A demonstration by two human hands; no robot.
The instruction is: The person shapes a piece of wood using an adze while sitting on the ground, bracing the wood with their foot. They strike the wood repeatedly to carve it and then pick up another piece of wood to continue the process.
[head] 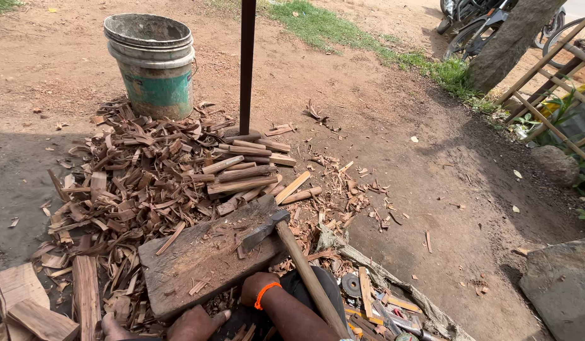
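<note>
Axe (267, 228) lies head-down on the chopping block (204, 259), handle leaning back toward the lap. One hand (258, 287) curls into a loose fist beside it, gripping nothing; other hand's out of frame. I'd grab low for control.

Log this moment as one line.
hand: fist at wooden block edge | adze: head on block, handle toward person | around: wood chips, bucket
</note>
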